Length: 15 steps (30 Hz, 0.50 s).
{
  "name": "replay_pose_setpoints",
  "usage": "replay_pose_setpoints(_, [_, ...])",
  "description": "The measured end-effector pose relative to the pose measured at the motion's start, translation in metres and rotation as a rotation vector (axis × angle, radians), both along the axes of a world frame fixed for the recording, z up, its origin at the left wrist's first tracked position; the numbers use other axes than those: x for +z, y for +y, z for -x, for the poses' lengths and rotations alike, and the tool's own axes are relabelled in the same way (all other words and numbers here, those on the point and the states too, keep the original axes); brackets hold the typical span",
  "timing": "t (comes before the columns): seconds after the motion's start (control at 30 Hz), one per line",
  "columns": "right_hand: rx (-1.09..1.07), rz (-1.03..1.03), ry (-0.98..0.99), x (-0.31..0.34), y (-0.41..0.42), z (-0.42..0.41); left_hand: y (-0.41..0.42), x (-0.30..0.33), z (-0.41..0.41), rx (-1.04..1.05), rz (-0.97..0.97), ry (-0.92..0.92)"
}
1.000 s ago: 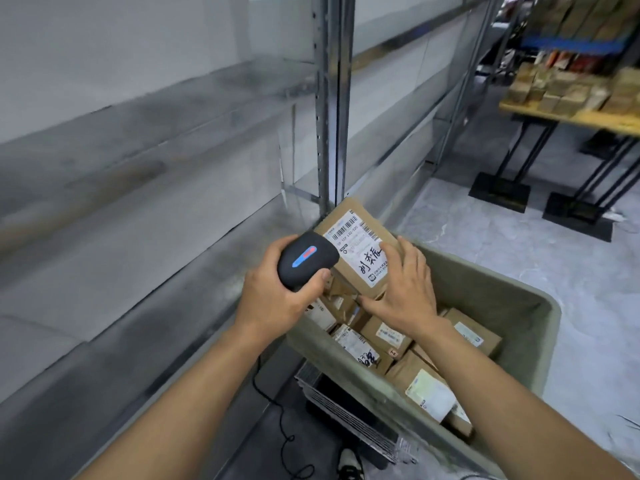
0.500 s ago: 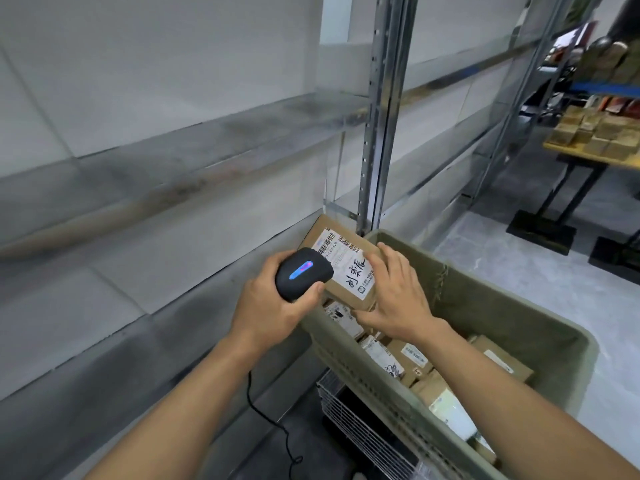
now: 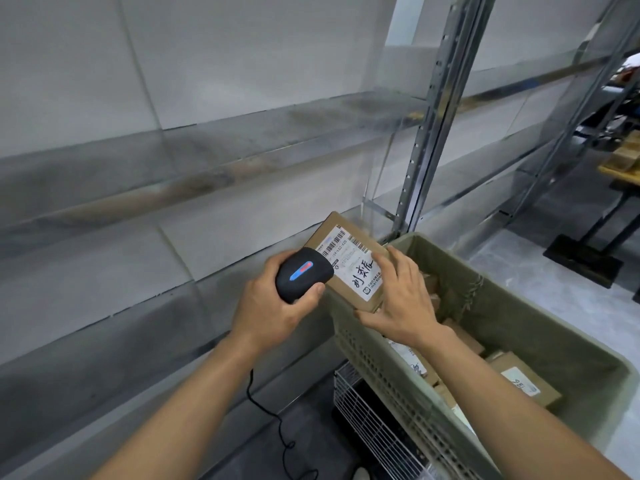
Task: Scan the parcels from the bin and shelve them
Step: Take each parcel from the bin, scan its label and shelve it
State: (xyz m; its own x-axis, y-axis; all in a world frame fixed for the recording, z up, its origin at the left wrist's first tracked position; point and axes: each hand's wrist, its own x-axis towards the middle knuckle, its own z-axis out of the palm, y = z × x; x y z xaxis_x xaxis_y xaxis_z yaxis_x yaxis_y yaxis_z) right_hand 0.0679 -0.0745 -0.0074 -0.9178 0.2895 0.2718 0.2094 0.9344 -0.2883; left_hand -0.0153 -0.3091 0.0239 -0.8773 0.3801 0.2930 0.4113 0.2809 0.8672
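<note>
My left hand (image 3: 268, 306) grips a black barcode scanner (image 3: 301, 273) with a blue and red light on top, its cable hanging down. The scanner's nose points at the white label of a brown cardboard parcel (image 3: 346, 251). My right hand (image 3: 401, 299) holds that parcel tilted above the left end of the olive-green bin (image 3: 519, 327), thumb under its near edge and fingers on the label side. Several more labelled brown parcels (image 3: 523, 379) lie inside the bin.
Grey metal shelves (image 3: 207, 161) run along the wall at left, with a steel upright (image 3: 429, 133) behind the parcel. A wire basket (image 3: 374, 417) sits under the bin. At far right stands a table with boxes (image 3: 623, 164) over a grey floor.
The view has swung up and left towards the shelves. Both hands, with the scanner and the parcel, have shifted towards the bin's left end. Both holds are unchanged.
</note>
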Motion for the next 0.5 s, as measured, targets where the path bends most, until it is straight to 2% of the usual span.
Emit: replay_pose_setpoints(0.5, [0.016,0.194,0.213,0.023,-0.039,0.005,-0.073,0.006,-0.021,0.306,-0.046,-0.029])
